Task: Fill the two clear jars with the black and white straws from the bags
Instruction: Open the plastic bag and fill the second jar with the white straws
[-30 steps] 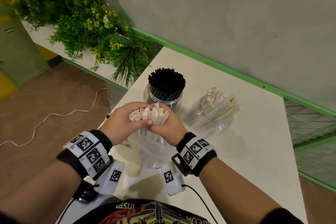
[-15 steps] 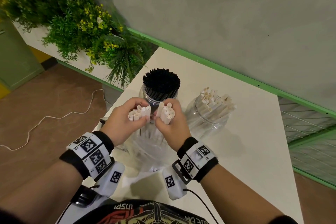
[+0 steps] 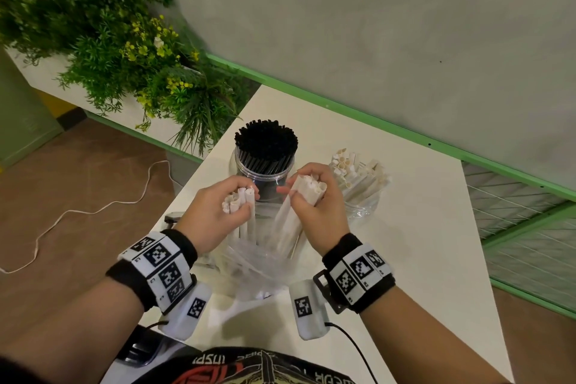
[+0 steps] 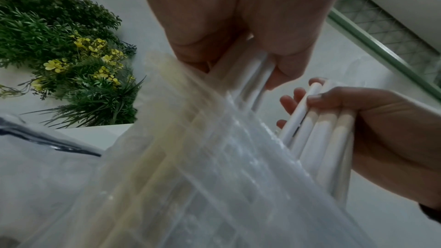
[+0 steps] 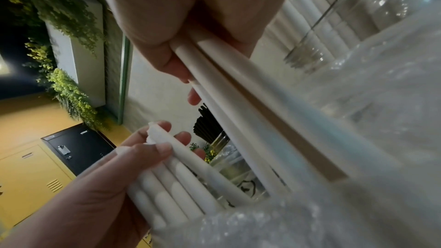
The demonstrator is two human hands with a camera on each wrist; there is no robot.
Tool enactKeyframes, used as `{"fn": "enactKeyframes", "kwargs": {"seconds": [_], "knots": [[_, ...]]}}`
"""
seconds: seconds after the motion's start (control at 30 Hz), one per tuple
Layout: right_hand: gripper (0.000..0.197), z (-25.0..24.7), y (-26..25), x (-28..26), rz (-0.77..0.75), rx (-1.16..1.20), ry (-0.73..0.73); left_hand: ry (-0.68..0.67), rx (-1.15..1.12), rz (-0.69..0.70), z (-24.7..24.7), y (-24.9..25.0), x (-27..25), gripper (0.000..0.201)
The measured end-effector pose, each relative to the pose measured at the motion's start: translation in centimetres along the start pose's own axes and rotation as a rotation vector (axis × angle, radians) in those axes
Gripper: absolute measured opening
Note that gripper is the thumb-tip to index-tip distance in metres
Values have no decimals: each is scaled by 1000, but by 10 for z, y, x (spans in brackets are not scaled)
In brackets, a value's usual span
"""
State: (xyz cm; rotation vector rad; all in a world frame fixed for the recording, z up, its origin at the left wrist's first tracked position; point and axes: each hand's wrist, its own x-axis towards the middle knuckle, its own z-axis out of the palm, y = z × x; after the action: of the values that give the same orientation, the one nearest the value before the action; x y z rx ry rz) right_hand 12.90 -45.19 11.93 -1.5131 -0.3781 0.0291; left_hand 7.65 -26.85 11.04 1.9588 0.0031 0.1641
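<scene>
Two clear jars stand on the white table (image 3: 414, 246). The left jar (image 3: 263, 170) is packed with black straws (image 3: 266, 142); the right jar (image 3: 363, 196) holds white straws (image 3: 355, 171) leaning right. In front of them, my left hand (image 3: 218, 212) grips a small bunch of white straws (image 3: 240, 199), and my right hand (image 3: 318, 206) grips another bunch (image 3: 308, 187). Both bunches reach down into a clear plastic bag (image 3: 258, 262). In the wrist views each hand is wrapped round its white straws (image 4: 253, 80) (image 5: 214, 74), above the crinkled bag (image 4: 190, 176) (image 5: 358, 157).
A planter of green plants with yellow flowers (image 3: 131, 50) sits left of the table against the grey wall. A white cable (image 3: 93, 212) trails across the brown floor. A green wire-mesh rail (image 3: 530, 227) borders the table's right side.
One bunch of white straws held by both hands together has been split into two. The hands have moved apart, the right one rising toward the white-straw jar.
</scene>
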Motion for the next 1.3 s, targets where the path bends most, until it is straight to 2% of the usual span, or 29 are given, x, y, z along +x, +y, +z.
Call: {"fn": "enactKeyframes", "kwargs": {"seconds": [0.23, 0.4, 0.57, 0.63, 0.77, 1.0, 1.17, 1.3], "knots": [[27, -11, -19, 4, -25, 47, -29, -6, 19, 20, 8, 0, -1, 9], [33, -37, -71, 22, -121, 86, -10, -35, 52, 43, 6, 2, 2, 10], [34, -82, -126, 43, -192, -9, 7, -30, 61, 63, 9, 2, 3, 21], [36, -94, -135, 51, -182, -45, 33, -30, 59, 69, 10, 2, 2, 18], [36, -97, -131, 71, -113, -85, 86, -29, 81, 51, 9, 0, 2, 25], [33, -100, -124, 94, -155, -107, 285, 4, 73, 28, 5, -1, 1, 27], [35, -97, -101, 86, -166, -175, 357, 1, 79, 24, 2, -1, 0, 28], [37, -97, -94, 72, -249, -153, 453, -4, 81, 27, 0, 0, -1, 25]]}}
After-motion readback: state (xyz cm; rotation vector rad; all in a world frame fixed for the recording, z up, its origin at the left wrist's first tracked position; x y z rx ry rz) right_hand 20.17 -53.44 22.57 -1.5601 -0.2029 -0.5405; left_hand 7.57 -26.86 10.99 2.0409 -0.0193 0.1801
